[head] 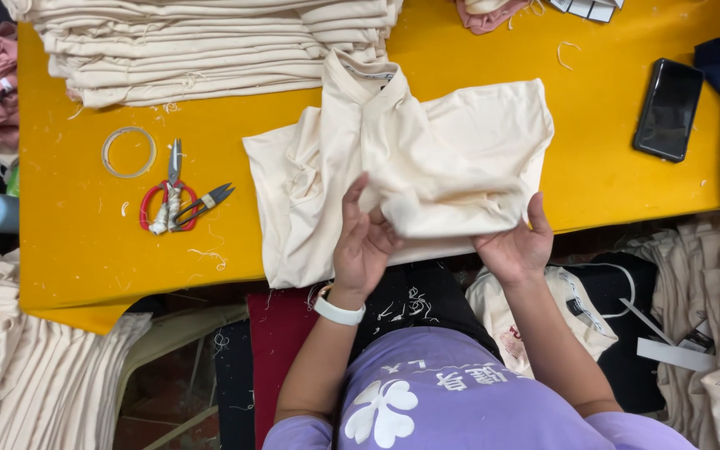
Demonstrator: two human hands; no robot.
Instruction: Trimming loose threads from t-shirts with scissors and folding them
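Purple sleeves (460, 408) of the wearer fill the bottom edge at 6 o'clock.

At 9 o'clock, a clear tape ring (128, 152) lies on the yellow table (68, 242). Just below it, toward 8 o'clock, red-handled scissors (164, 204) lie touching small thread snips (203, 204). At 11 o'clock, a stack of folded cream garments (202, 46) sits along the far table edge.

At centre, a cream collared shirt (410, 158) lies on the table, collar toward 12 o'clock, lower part overhanging the near edge.

The left hand (364, 242), with a white wristband (337, 312), rests palm-down on the shirt's folded lower portion. Its fingers are extended and slightly spread, pressing on the cloth; no pinch is visible.

The right hand (514, 246) grips the folded hem at 5 o'clock of the shirt. Its thumb lies on top; the other fingers are hidden beneath the fabric.

At 2 o'clock, a black phone (668, 108) lies flat on the table, well apart from the shirt.
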